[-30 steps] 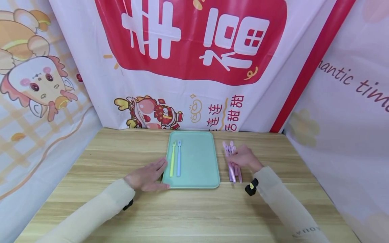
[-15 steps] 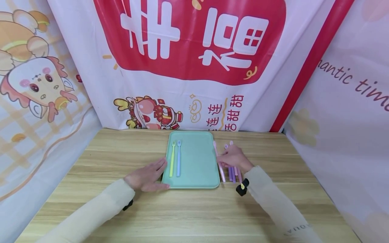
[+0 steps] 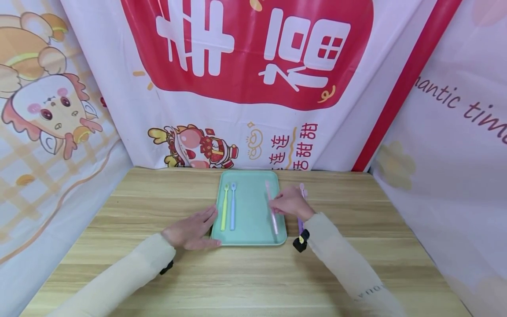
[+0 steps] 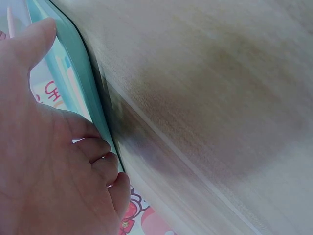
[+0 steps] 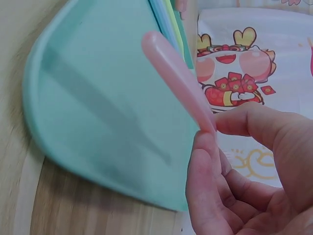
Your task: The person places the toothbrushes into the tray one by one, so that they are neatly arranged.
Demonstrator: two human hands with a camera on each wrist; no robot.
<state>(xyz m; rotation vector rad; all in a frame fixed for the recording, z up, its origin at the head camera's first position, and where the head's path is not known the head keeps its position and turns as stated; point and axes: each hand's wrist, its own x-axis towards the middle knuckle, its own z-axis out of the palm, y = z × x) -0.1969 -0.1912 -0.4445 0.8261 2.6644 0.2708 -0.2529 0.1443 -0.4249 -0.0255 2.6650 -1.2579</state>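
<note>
My right hand (image 3: 292,203) pinches a pink toothbrush (image 3: 272,211) between thumb and fingers, over the right side of the mint-green tray (image 3: 253,237). In the right wrist view the pink handle (image 5: 173,73) slants above the tray and casts a shadow on it. A yellow-green toothbrush (image 3: 224,209) and a blue toothbrush (image 3: 233,209) lie side by side at the tray's left. My left hand (image 3: 193,230) rests against the tray's left edge with straight fingers; in the left wrist view its fingertips (image 4: 120,191) touch the rim.
Purple and pink toothbrushes (image 3: 301,225) lie on the wooden table (image 3: 253,281) right of the tray, partly hidden behind my right hand and wrist. A printed cloth (image 3: 253,132) hangs at the table's back edge, and more cloths hang at both sides.
My right hand has drawn the pink toothbrush out of the bunch on the right and carried it left, over the tray. The left hand stays at the tray's edge.
</note>
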